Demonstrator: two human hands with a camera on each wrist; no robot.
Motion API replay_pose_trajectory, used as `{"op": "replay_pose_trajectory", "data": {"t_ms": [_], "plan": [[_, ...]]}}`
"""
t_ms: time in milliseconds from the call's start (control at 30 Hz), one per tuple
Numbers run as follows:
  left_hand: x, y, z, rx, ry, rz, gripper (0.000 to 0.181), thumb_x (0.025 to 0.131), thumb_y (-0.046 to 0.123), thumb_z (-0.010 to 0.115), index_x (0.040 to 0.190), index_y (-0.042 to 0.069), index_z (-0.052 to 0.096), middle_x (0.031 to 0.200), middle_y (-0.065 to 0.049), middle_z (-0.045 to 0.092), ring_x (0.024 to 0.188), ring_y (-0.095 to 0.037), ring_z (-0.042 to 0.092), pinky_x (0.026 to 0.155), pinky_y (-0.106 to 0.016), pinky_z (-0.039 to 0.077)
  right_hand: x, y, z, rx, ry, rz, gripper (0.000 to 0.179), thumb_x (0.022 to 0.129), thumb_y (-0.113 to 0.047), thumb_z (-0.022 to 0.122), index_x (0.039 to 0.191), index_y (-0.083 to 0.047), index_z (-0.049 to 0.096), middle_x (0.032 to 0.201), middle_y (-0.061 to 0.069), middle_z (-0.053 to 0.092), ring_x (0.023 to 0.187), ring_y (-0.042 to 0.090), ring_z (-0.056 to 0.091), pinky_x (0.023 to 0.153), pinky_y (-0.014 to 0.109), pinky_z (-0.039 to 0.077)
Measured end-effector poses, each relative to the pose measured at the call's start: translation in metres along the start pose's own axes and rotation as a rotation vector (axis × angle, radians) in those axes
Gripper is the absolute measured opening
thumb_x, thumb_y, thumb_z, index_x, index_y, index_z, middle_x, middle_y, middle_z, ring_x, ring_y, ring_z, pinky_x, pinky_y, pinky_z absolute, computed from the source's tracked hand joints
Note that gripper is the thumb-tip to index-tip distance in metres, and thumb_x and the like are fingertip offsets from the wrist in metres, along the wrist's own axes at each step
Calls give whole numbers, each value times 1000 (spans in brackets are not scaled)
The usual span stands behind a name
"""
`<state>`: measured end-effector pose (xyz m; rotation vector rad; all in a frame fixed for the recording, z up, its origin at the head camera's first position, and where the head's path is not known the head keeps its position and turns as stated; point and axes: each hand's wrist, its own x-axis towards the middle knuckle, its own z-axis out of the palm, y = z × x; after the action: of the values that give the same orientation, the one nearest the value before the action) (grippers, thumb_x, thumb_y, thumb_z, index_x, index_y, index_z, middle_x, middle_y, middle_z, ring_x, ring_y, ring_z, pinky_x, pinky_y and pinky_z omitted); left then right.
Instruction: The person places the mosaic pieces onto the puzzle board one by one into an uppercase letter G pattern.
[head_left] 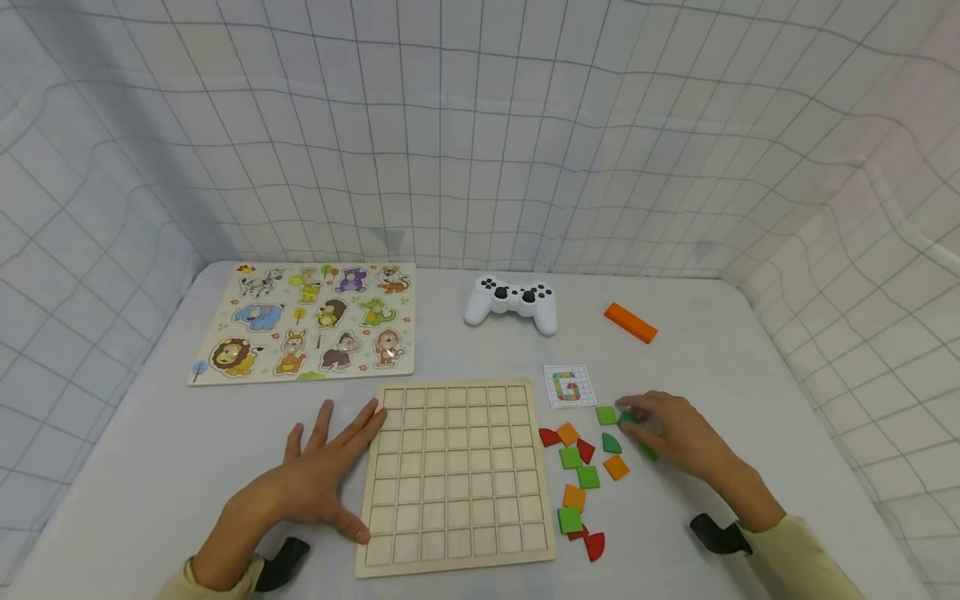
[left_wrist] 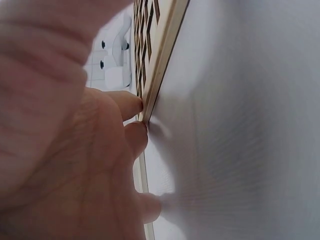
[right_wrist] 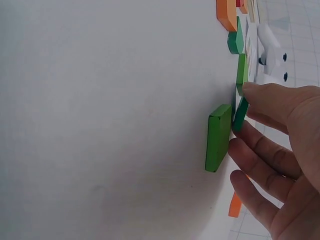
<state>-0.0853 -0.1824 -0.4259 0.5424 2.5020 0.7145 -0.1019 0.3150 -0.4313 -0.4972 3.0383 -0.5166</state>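
Observation:
With fingers spread, my left hand (head_left: 311,479) rests at the left edge of the wooden grid board (head_left: 459,479); thumb and fingertips touch its rim, also seen in the left wrist view. To the right of the board, my right hand (head_left: 686,437) pinches a dark green quarter-circle tile (right_wrist: 241,114) between thumb and fingers. A light green square tile (right_wrist: 218,140) lies on the table just by those fingers, largely covered by the hand in the head view. Another light green square (head_left: 606,415) and a dark green quarter-circle (head_left: 611,443) lie to the hand's left.
Orange squares (head_left: 617,467), green squares (head_left: 588,477) and red quarter-circles (head_left: 594,547) lie scattered along the board's right side. Above them is a pattern card (head_left: 570,387). Farther back are an animal puzzle (head_left: 300,367), a white game controller (head_left: 512,304) and an orange block (head_left: 631,322).

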Motion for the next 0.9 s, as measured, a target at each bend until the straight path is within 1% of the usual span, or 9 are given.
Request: {"op": "replay_pose_trajectory", "data": {"t_ms": [167, 267, 400, 500, 533, 600, 700, 767, 900], "plan": [[1, 0, 0, 3, -8, 5, 146, 48, 53, 94, 163, 18, 10, 170, -10, -2, 144, -60, -21, 101, -82, -13, 0, 0, 0, -17, 15, -15, 23, 90, -18, 75, 113, -15, 75, 92, -11, 70, 82, 6, 59, 77, 33, 55], [1, 0, 0, 2, -12, 8, 146, 49, 52, 94, 163, 17, 10, 170, -11, -3, 143, -61, -22, 101, -83, -12, 0, 0, 0, -28, 23, -5, 22, 92, -17, 73, 113, -13, 75, 93, -9, 71, 81, 7, 58, 75, 32, 55], [1, -1, 0, 7, -17, 5, 146, 49, 54, 93, 163, 19, 9, 170, -10, -4, 144, -60, -22, 101, -82, -12, 0, 1, 1, -30, 36, 25, 24, 94, -15, 71, 118, -11, 73, 99, -3, 74, 82, 9, 59, 75, 32, 56], [1, -3, 1, 6, -16, 7, 146, 49, 55, 93, 163, 19, 8, 170, -10, -4, 144, -59, -23, 101, -82, -13, 1, 1, 2, -10, 45, 35, 27, 94, -12, 70, 121, -9, 71, 103, 1, 75, 84, 12, 63, 77, 35, 58], [1, -3, 1, 4, -13, 14, 147, 49, 54, 93, 163, 19, 8, 170, -10, -4, 143, -60, -23, 101, -82, -13, 1, 1, 2, -2, 46, 38, 29, 93, -10, 71, 122, -9, 70, 102, 2, 75, 85, 13, 64, 77, 36, 59], [2, -2, 1, 15, -11, 8, 147, 48, 57, 92, 163, 19, 8, 170, -10, -4, 144, -59, -22, 101, -82, -12, 2, 1, 2, 14, 44, 47, 31, 93, -9, 71, 123, -8, 68, 99, 3, 75, 85, 14, 65, 77, 37, 59], [4, -1, 0, 32, -1, 0, 150, 46, 59, 92, 163, 19, 7, 170, -9, -6, 144, -61, -21, 101, -83, -11, 3, 1, 1, 36, 41, 61, 30, 93, -10, 71, 122, -9, 64, 96, 3, 75, 85, 16, 66, 78, 39, 60], [5, 0, 0, 46, -1, -13, 153, 44, 60, 93, 163, 19, 6, 170, -9, -7, 143, -61, -20, 101, -84, -9, 4, 1, 0, 47, 41, 65, 26, 93, -11, 71, 118, -9, 64, 96, 2, 76, 86, 18, 68, 80, 41, 60], [7, 3, -1, 46, -11, -23, 156, 42, 55, 96, 163, 18, 4, 170, -8, -6, 142, -63, -20, 99, -85, -9, 7, -1, 2, 66, 46, 54, 22, 94, -13, 71, 114, -11, 65, 97, 2, 76, 89, 20, 70, 82, 42, 59]]}}
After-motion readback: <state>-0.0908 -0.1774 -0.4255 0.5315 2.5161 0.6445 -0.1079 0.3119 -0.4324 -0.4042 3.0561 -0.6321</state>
